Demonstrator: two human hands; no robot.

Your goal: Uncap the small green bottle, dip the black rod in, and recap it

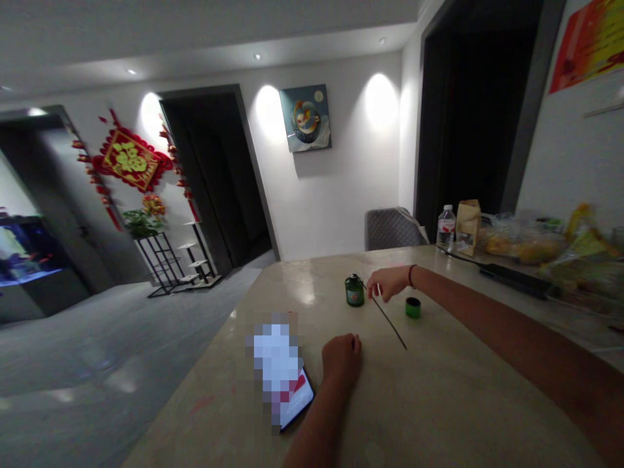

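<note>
The green jar (355,296) stands upright on the counter (429,409); just to its right, the right hand (386,283) has its fingers pinched around a thin dark stick (390,323), whose lower end slants away from the jar towards the person — whether the upper end touches the jar I cannot tell. Right of the jar, beyond the stick, sits a short green cap (413,312); on the person's side of the jar the left hand (342,356) rests loosely curled — its palm is hidden, so I cannot tell if it holds anything; a lit phone (298,404) lies nearer and left of the jar; farther back to the jar's right stand a water bottle (445,234) and a paper bag (468,227).
</note>
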